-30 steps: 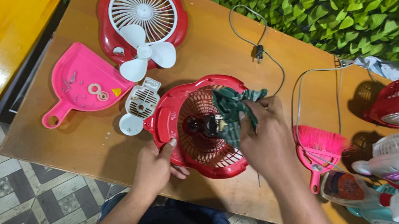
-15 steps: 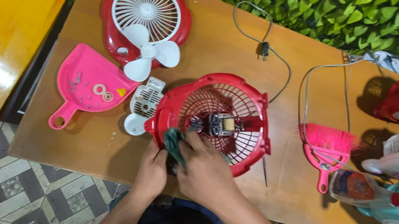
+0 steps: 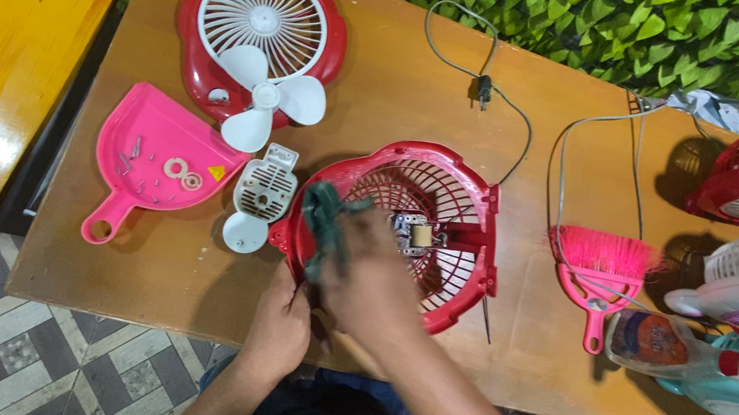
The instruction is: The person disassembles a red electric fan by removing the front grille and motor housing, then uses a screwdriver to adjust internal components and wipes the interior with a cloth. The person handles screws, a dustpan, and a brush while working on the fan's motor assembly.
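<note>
Hands meet at the near-left rim of a red fan cage (image 3: pixel 430 233) lying flat on the wooden table (image 3: pixel 389 91). The right hand (image 3: pixel 368 277) has its fingers closed on a green cloth (image 3: pixel 324 215), pressing it against the cage's left edge; the left hand (image 3: pixel 280 323) sits just near of the rim, fingers curled against its underside, though whether they truly grip it I cannot tell. A small motor (image 3: pixel 413 235) stands bare at the cage's centre, its cord (image 3: pixel 504 120) trailing to the far side. Just left of the cage lies a white motor cover (image 3: pixel 260 194), and beyond it a pink dustpan (image 3: pixel 152 161) holding washers and small screws. A red front grille (image 3: pixel 258 34) with a white blade (image 3: pixel 267 100) resting on it sits far left. To the right lie a pink brush (image 3: pixel 600 266), a spray bottle (image 3: pixel 667 342), and a screwdriver (image 3: pixel 484 317) touching the cage's near-right edge. Judging by this layout, the risks look plain: the cloth could snag on the thin ribs or catch the motor's wiring if dragged across the centre; a hard sideways push could slide the cage into the cover; and a stray elbow near the dustpan could scatter the loose screws off the table.
</note>
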